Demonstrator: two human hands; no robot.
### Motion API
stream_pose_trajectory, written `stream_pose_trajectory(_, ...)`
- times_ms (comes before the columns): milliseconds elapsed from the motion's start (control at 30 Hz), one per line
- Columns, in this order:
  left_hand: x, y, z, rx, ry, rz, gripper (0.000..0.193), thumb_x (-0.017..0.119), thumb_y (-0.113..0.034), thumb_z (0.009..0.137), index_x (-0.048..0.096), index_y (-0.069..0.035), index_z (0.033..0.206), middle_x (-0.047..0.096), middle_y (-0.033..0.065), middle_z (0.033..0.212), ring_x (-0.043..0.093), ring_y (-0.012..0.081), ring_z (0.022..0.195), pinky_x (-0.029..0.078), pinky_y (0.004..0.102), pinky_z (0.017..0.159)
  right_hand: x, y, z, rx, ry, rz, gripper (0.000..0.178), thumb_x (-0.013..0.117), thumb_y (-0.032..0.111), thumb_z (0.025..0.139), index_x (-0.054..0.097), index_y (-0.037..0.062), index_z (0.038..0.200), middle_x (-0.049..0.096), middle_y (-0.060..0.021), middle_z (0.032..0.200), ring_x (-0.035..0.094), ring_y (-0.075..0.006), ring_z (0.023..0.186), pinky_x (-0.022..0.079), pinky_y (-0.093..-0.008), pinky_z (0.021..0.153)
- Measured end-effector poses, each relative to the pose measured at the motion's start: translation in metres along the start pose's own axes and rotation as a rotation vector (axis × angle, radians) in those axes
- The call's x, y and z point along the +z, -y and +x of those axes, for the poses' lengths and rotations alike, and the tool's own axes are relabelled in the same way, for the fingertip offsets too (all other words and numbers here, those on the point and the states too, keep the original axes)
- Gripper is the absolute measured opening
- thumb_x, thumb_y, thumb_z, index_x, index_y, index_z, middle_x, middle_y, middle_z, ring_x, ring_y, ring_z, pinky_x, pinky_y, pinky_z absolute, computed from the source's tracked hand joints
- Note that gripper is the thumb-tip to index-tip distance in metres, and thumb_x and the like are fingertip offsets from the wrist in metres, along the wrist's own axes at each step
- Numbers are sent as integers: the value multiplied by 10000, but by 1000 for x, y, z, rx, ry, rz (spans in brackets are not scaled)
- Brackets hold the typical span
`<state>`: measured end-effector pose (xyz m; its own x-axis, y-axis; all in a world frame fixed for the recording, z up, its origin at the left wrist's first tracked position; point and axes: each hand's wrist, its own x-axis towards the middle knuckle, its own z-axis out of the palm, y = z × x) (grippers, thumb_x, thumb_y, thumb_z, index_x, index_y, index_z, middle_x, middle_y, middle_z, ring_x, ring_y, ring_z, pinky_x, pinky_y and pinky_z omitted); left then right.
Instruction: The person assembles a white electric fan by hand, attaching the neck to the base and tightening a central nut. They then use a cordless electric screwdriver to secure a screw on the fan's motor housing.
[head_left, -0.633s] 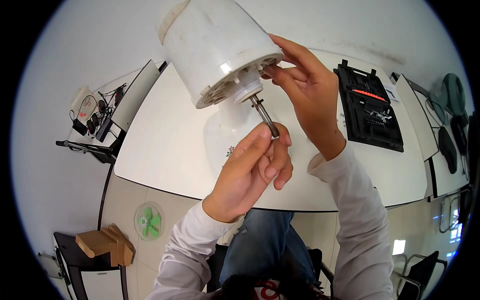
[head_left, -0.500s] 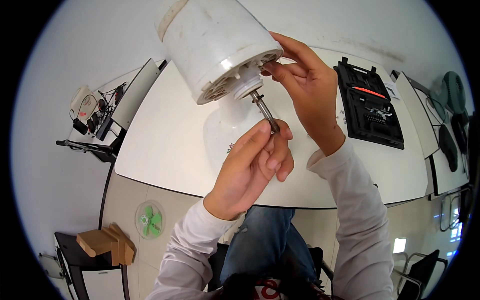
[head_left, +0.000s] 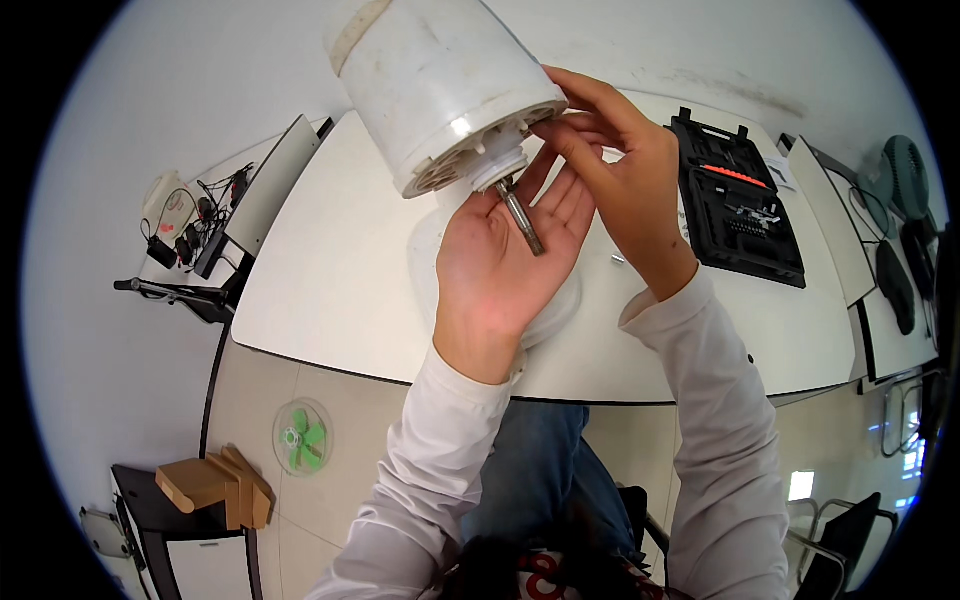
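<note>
A white fan motor housing hangs tilted above the table, its vented front facing down toward me. From its collar sticks out a bare metal shaft. My right hand grips the right rim of the housing, thumb at the vents and fingers behind. My left hand lies open, palm up, right under the collar, with the shaft in front of the palm. Its fingers reach up behind the shaft; whether they touch the housing I cannot tell. Beneath them the white round stand base is partly hidden.
An open black tool case lies on the white table at right. A small silver part sits near my right wrist. Green fan blades are on the floor at left, near cardboard boxes. Cables lie on the left side table.
My left hand has let go of the shaft's tip and moved up, opening flat beneath the collar. The housing has shifted slightly; my right hand keeps its grip.
</note>
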<state>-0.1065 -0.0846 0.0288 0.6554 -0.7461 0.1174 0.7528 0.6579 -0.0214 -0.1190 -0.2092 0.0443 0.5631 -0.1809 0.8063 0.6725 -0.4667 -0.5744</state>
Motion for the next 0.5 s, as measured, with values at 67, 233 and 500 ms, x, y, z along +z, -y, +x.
stream_pose_trajectory(67, 4, 2, 3, -63, 40, -99, 441, 227, -208, 978, 354, 62, 1303, 388, 215, 1361, 330, 297, 1319, 259, 391, 1119, -1, -4, 0, -72, -32, -49, 320, 667, 90, 780, 638, 74, 1098, 689, -78, 875, 673, -175, 783, 520, -257, 671)
stream_pose_trajectory(233, 5, 0, 6, -2, 47, -24, 444, 244, -201, 975, 385, 95, 1274, 402, 221, 1354, 351, 314, 1304, 267, 395, 1114, -5, -5, -1, -86, -18, -151, 302, 684, 136, 765, 655, 86, 1061, 685, -86, 886, 621, -200, 710, 490, -280, 659)
stream_pose_trajectory(500, 0, 0, 3, -36, 28, -90, 481, 210, -233, 977, 356, 78, 1313, 387, 214, 1383, 348, 349, 1309, 279, 430, 1100, -38, -4, 2, -246, 0, -317, 288, 672, 147, 779, 657, 77, 1057, 680, -97, 955, 635, -243, 826, 486, -297, 742)
